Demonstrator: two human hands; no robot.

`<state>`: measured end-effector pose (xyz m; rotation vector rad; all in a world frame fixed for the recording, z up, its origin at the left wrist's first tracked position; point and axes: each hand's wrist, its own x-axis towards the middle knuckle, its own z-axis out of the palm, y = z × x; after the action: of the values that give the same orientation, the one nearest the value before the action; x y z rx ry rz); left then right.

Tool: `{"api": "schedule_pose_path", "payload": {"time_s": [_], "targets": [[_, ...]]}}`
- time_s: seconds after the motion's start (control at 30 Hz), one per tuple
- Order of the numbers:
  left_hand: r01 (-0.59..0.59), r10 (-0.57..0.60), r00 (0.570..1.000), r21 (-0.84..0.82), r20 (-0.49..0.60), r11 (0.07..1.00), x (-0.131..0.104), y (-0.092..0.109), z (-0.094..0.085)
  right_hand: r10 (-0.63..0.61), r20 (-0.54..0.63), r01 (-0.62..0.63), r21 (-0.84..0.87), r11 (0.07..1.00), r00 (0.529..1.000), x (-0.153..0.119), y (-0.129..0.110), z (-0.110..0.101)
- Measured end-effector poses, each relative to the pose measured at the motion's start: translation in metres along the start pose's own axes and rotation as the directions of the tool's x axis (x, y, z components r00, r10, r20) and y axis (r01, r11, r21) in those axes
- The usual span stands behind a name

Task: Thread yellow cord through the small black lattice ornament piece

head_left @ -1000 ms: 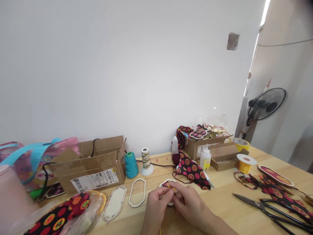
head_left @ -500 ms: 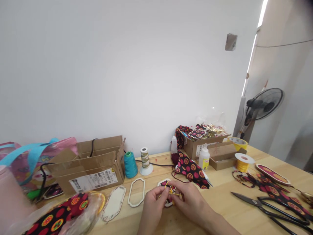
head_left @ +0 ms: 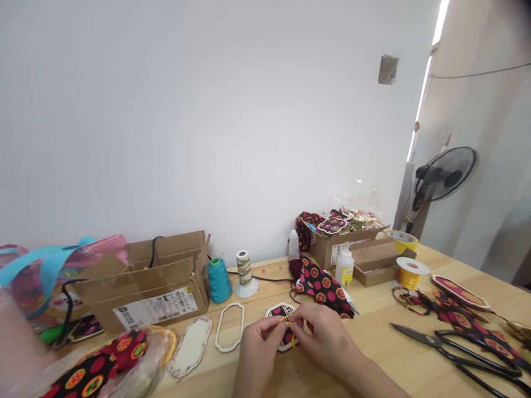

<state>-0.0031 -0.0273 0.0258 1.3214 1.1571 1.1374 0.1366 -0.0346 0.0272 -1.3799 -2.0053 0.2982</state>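
Note:
My left hand [head_left: 260, 348] and my right hand [head_left: 321, 337] meet low in the middle of the head view. Both are closed in pinches on a thin yellow cord [head_left: 293, 338], which forms a small bunch between the fingertips, with an end hanging down. Directly beneath the fingers lies a white-framed plaque [head_left: 276, 310] with dark patterned fabric inside, partly hidden by the hands. Left of my left hand, an empty white frame [head_left: 229, 327] rests on the wooden table [head_left: 215, 381].
Black scissors [head_left: 440, 342] lie at the right. Behind stand a glue bottle [head_left: 344, 266], a yellow cord spool [head_left: 410, 272], a teal thread cone [head_left: 219, 281] and a cardboard box [head_left: 145, 293]. Patterned fabric [head_left: 323, 284] lies beyond my right hand.
The fingertips have drawn closer together, and the yellow cord's loops look smaller and more gathered, with an end now hanging down. The view has shifted slightly.

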Motion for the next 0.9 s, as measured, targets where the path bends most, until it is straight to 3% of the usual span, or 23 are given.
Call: {"api": "schedule_pose_path", "payload": {"time_s": [0.4,0.67,0.9], "targets": [[-0.012,0.009,0.997,-0.043,-0.075,0.999,0.0037,-0.0034,-0.0005,-0.022,0.004,0.022,0.010,1.000,1.000,0.0003,-0.0005,0.0012],[0.061,-0.081,0.995,-0.282,-0.059,0.957,-0.0011,0.0046,0.0052,-0.048,0.020,0.047,0.025,0.999,0.999,0.0005,-0.0022,-0.0031],[0.125,-0.145,0.989,-0.313,-0.042,0.942,0.0001,0.0034,0.0076,-0.101,-0.036,0.094,-0.168,0.981,0.994,0.0003,0.0036,0.0032]]}}
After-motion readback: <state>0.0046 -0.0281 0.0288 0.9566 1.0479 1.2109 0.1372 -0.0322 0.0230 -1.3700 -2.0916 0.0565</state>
